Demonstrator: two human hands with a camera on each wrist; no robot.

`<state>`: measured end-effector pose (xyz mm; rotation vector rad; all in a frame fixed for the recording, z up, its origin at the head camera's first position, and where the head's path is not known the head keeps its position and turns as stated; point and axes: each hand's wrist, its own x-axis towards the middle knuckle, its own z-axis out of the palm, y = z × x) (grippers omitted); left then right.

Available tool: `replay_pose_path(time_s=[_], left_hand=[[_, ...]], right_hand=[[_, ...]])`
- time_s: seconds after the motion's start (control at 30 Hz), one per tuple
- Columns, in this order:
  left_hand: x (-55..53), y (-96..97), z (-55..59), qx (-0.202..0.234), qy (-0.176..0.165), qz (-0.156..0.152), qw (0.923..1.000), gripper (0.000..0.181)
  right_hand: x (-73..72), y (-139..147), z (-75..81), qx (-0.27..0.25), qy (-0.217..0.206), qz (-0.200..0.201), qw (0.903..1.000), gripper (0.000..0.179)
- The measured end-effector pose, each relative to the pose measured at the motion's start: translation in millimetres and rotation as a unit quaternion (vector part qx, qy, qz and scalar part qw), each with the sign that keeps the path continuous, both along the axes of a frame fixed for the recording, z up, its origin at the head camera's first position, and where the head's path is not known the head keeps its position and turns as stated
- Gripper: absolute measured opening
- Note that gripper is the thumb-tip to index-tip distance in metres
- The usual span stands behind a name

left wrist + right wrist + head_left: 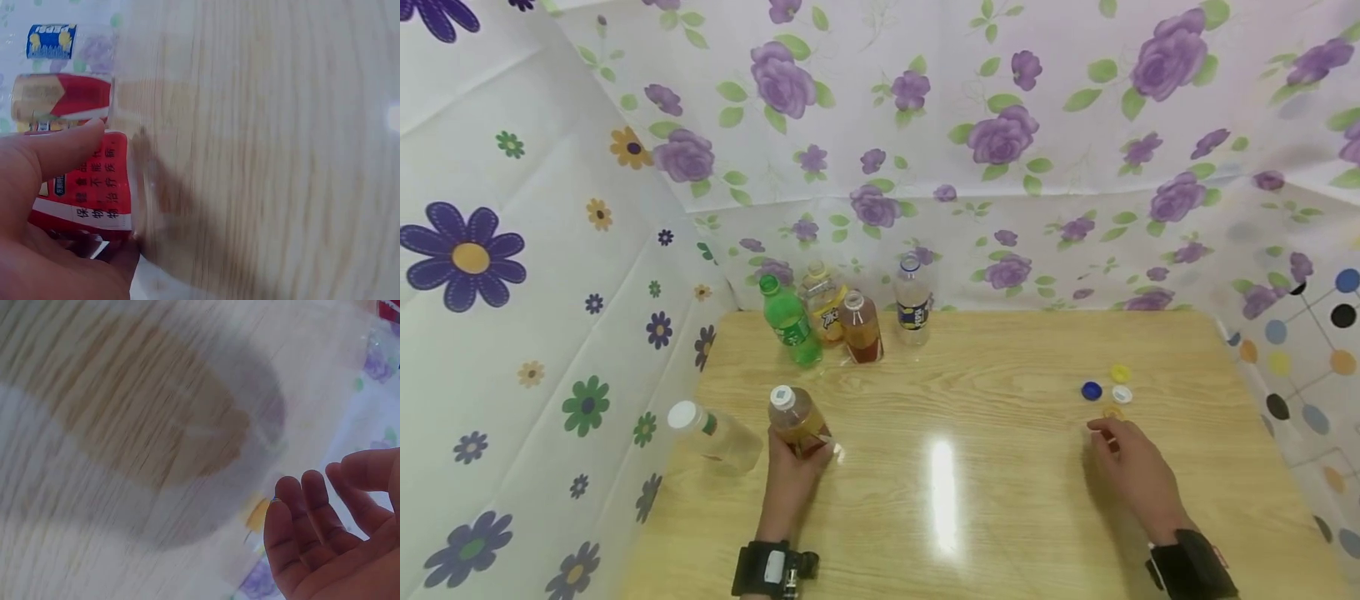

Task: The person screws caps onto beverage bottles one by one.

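Note:
My left hand (792, 479) grips the lower part of a brown-tinted plastic bottle (796, 414), which stands upright with a white cap on. In the left wrist view, fingers and thumb wrap round its red label (94, 181). Far to the right, my right hand (1138, 475) hovers over the table with loosely bent fingers and nothing visible in them. Just beyond its fingertips is a yellow-orange bottle cap (1112, 412), partly hidden. Behind that lie a white cap (1122, 394), a blue cap (1092, 390) and a yellow cap (1120, 372).
A clear bottle with a white cap (718, 437) stands left of my left hand. Uncapped bottles line the back: a green one (792, 325), a clear one with yellow label (825, 304), a brown one (861, 329) and a Pepsi bottle (913, 304). Flowered sheets (865, 150) surround the wooden table (1000, 467).

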<state>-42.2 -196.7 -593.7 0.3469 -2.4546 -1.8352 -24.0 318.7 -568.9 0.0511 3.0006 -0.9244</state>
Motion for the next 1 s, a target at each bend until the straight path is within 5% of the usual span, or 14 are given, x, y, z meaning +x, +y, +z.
replay_pose_path(time_s=[0.4,0.6,0.77,1.0], left_hand=[[14.2,-22.0,7.1,-0.015,0.025,0.021,0.9993,0.085],[21.0,-24.1,10.3,-0.076,0.001,0.047,0.996,0.082],[21.6,-24.1,9.7,-0.081,0.013,0.059,0.9949,0.079],[23.2,-19.9,9.1,-0.106,0.022,0.104,0.9887,0.069]], right_hand=[[-14.2,33,1.2,0.001,-0.01,-0.051,0.9987,0.037],[-22.3,42,-1.6,-0.001,-0.036,-0.052,0.998,0.041],[-28.1,46,-5.5,-0.009,-0.069,-0.05,0.9964,0.054],[-36.9,49,-9.5,0.01,-0.046,-0.027,0.9985,0.057]])
